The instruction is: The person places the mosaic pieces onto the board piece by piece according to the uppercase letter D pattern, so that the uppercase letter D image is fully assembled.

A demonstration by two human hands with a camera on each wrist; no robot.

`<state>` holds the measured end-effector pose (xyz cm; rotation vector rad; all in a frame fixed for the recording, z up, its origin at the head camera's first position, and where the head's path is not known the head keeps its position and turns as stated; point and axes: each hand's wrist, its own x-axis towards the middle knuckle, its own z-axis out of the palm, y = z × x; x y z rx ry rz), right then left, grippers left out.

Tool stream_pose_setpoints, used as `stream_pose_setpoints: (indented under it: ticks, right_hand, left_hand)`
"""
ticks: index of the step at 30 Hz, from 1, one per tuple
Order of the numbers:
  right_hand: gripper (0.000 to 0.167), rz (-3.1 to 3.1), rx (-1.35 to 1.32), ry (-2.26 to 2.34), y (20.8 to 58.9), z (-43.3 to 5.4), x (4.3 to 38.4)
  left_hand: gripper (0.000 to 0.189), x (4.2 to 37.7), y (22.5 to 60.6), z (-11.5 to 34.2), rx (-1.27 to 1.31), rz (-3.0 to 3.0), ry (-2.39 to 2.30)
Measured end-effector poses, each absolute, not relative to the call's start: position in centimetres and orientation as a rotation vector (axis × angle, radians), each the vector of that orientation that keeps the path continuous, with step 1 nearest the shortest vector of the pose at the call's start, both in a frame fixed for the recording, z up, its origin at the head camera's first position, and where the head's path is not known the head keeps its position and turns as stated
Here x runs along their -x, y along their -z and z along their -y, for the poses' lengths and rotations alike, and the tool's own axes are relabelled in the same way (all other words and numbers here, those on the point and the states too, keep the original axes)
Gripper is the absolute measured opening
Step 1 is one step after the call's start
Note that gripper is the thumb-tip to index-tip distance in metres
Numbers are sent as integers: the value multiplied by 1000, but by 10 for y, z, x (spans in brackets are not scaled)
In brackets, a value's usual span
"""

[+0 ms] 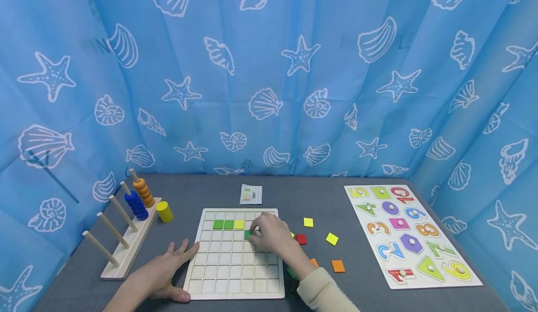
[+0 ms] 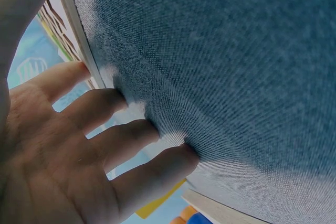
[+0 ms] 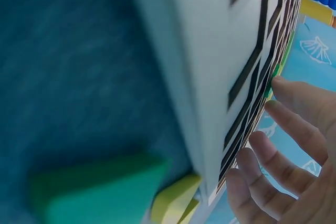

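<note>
A pale wooden grid board (image 1: 222, 272) lies on the grey table. In one upper row, two green tiles (image 1: 218, 224) and a yellow tile (image 1: 238, 224) sit side by side. Just below and right of them, my right hand (image 1: 271, 232) pinches another green tile (image 1: 247, 234) at a cell, thumb and index finger at its edge; the right wrist view shows both fingertips (image 3: 276, 82) at the board. With fingers spread, my left hand (image 1: 161, 274) rests at the board's left edge, index finger and thumb touching it. The left wrist view has its fingertips (image 2: 186, 153) on the cloth.
Right of the board lie loose yellow tiles (image 1: 332, 238), a red tile (image 1: 300, 239) and orange tiles (image 1: 338, 265), some partly behind my right arm. A pattern card (image 1: 251, 194) lies behind the board. A peg stand (image 1: 130, 251) and yellow cylinder (image 1: 164, 211) stand left; a number puzzle (image 1: 403, 274) lies right.
</note>
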<state>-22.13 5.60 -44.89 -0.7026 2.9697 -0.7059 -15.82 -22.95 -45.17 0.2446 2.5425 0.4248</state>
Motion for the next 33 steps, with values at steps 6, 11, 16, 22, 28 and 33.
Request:
stream_pose_setpoints:
  ticks: [6,11,16,22,28,33]
  right_hand:
    - [10,-2993,711,675,447,-70,219]
    - [12,-3012,710,657,445,-84,215]
    - [11,-3025,752,656,443,-102,210]
    - [9,-3031,718,634,444,-121,202]
    - [18,-3032,629,611,444,-138,198]
    - [22,-3049,561,570,446,-151,200]
  left_hand:
    - [120,158,450,230,-255,-2548,-439]
    - [120,158,451,230,-265,-2551,-443]
    - [120,158,454,231,-274,-2553,-426]
    - [119,158,455,232,-274,-2548,-429]
    - [118,158,454,232,-268,-2546,-432]
    - [118,158,453,231,-258,-2543,-432]
